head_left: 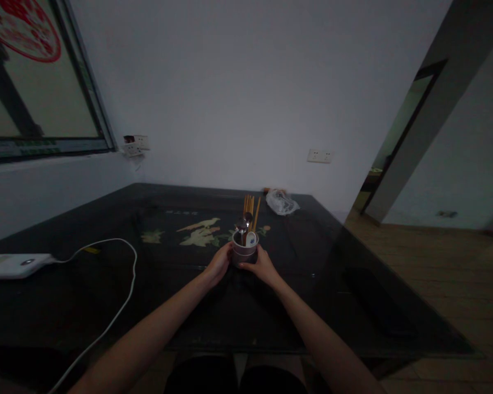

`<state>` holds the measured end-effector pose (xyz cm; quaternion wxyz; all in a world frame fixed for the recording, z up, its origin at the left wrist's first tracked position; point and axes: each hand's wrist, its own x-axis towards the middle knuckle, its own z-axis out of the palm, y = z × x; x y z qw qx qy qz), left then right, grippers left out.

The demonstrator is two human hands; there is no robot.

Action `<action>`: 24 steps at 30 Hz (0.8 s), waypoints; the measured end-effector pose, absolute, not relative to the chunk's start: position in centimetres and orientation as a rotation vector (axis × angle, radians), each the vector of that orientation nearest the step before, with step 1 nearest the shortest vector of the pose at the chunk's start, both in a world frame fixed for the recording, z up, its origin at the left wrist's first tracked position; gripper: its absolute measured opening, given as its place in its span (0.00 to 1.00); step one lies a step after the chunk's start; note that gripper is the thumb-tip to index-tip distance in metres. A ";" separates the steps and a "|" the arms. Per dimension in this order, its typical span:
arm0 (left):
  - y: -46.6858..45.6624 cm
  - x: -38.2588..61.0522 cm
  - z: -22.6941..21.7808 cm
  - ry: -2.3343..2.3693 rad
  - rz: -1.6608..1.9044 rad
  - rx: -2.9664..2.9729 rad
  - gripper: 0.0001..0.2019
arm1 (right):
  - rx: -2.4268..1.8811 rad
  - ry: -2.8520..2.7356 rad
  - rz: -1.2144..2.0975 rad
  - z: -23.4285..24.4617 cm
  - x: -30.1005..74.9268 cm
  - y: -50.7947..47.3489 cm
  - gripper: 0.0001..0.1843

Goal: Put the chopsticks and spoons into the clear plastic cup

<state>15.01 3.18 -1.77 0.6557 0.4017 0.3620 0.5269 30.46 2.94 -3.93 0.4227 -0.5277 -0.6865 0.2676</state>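
Observation:
Both my hands are wrapped round a small round utensil holder (244,256) on the dark table. My left hand (219,265) grips its left side, and my right hand (265,266) grips its right side with the thumb across the front. Several wooden chopsticks (250,206) stand upright in the holder. Shiny metal spoons (241,224) stick up in front of them. A white ceramic spoon (251,239) with a blue mark leans at the right of the rim. The fingers behind the holder are hidden.
The table (168,301) has a bird-and-flower picture on it. A crumpled clear plastic bag (281,202) lies near the wall. At the left is a white device (18,266) with a white cable (134,262). A dark flat object (378,301) lies at the right.

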 end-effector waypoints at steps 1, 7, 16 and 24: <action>3.1 15.0 -1.7 0.822 1.193 0.912 0.13 | -1.307 -1.711 0.680 -3.9 30.5 2.9 0.38; 3.1 15.0 -1.9 0.809 1.206 0.898 0.11 | -1.320 -1.685 0.678 -3.8 30.3 2.9 0.37; 2.9 15.1 -1.9 0.770 1.237 0.869 0.12 | -1.251 -1.658 0.726 -3.9 30.2 2.8 0.38; 3.0 15.4 -1.9 0.756 1.220 0.873 0.13 | -1.268 -1.603 0.771 -2.9 30.0 2.1 0.39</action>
